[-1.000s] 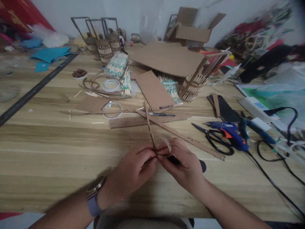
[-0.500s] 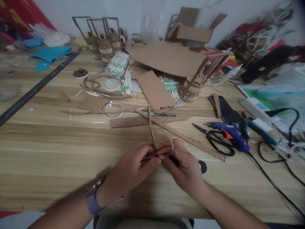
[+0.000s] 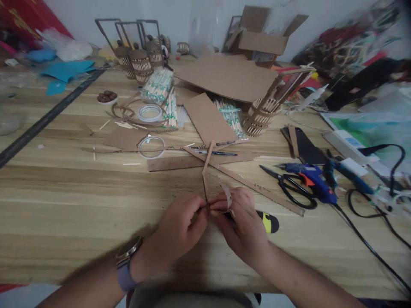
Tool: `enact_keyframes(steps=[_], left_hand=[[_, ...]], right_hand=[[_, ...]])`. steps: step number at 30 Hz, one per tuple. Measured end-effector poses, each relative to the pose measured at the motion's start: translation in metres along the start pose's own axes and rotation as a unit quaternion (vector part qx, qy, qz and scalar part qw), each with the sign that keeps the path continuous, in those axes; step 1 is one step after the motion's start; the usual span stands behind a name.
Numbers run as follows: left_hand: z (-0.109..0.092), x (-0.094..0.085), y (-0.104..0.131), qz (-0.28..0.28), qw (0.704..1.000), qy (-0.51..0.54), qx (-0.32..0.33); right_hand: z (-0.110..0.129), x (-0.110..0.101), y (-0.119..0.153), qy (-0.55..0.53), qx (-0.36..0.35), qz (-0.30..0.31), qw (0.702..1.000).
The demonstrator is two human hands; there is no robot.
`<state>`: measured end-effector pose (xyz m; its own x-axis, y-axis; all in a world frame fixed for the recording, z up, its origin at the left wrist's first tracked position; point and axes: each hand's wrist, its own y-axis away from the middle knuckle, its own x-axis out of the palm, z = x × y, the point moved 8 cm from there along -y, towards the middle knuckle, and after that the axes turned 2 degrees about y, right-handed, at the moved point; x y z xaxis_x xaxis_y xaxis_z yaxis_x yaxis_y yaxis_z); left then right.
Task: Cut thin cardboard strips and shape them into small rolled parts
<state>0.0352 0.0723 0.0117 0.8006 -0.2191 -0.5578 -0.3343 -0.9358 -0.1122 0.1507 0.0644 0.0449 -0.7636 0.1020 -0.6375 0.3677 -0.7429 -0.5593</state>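
Observation:
A narrow cardboard strip [image 3: 205,179] runs up and away from my fingertips, bent partway along. My left hand [image 3: 184,222] pinches its near end. Beside it, my right hand [image 3: 239,218] is closed on the same end, the two sets of fingertips almost touching. A thin peeled paper piece [image 3: 227,194] curls up over the right fingers. Under and beyond the right hand lies a black and yellow tool [image 3: 269,222], partly hidden. Past the hands, a long cardboard strip [image 3: 257,186] crosses the table diagonally, near a pen [image 3: 221,153].
Scissors [image 3: 295,190] and a blue glue gun [image 3: 311,177] with its cable lie to the right. Tape rolls [image 3: 150,113], cardboard sheets [image 3: 210,117], bundled sticks [image 3: 159,85] and a stick lantern [image 3: 261,117] stand or lie farther back. A cardboard box [image 3: 261,42] is behind.
The strip's far part now leans right with a clearer bend. My left fingertips have shifted slightly left, and more of the black and yellow tool shows beside my right hand.

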Motion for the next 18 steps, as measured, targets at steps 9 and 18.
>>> enact_keyframes(steps=[9, 18], left_hand=[[-0.001, -0.002, -0.003, 0.012, 0.999, 0.034, -0.021], [0.007, 0.0, -0.001, 0.013, 0.998, 0.053, -0.043]], right_hand=[[-0.011, -0.001, -0.003, -0.055, 0.055, 0.015, 0.997], [-0.011, -0.003, -0.005, -0.054, 0.049, 0.004, 0.997]])
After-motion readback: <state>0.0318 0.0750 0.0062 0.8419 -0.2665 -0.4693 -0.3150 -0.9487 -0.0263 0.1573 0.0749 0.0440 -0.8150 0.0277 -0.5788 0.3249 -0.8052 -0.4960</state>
